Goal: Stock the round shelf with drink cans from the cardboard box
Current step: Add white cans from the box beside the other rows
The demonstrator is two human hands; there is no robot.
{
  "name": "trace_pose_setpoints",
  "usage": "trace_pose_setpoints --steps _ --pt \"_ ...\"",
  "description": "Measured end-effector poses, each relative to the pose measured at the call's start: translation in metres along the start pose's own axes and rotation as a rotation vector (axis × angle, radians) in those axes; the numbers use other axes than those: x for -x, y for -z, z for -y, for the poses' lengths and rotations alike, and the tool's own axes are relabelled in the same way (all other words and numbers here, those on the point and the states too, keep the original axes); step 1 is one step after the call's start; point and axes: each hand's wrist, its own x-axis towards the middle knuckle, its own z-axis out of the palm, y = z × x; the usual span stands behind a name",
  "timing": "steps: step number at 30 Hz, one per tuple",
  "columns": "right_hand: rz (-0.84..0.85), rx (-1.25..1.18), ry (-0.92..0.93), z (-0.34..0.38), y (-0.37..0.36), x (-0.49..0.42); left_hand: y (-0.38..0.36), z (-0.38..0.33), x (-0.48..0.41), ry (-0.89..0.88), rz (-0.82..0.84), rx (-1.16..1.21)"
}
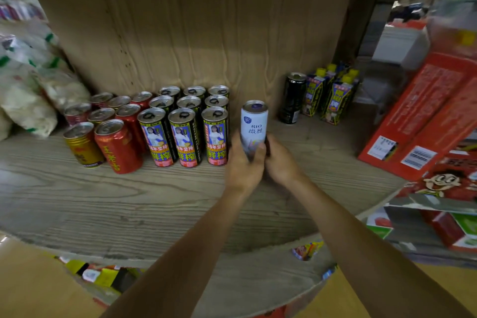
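Observation:
A tall white RIO can [254, 124] stands upright on the round wooden shelf [129, 201], just right of a block of tall black-and-yellow cans [184, 134]. Both hands wrap its lower half: my left hand [244, 162] grips it from the left with the thumb across the front, and my right hand [282, 162] holds it from the right. Whether the can's base touches the shelf is hidden by my hands. The cardboard box is not in view.
Red and gold short cans [113, 142] fill the left of the row, with white bags [28, 85] beyond. A black can [293, 98] and blue-yellow cartons [333, 93] stand at the back right. A red carton [423, 116] leans at the right edge.

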Motion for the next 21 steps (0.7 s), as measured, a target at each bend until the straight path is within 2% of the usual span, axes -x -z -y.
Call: trace_pose_setpoints --steps 10,21 --pt "-0.021 -0.023 -0.02 -0.01 -0.013 -0.051 -0.011 0.005 -0.017 0.071 -0.01 -0.034" --pt "0.028 -0.122 -0.012 -0.019 -0.021 -0.086 -0.017 0.002 -0.03 0.141 0.092 -0.049"
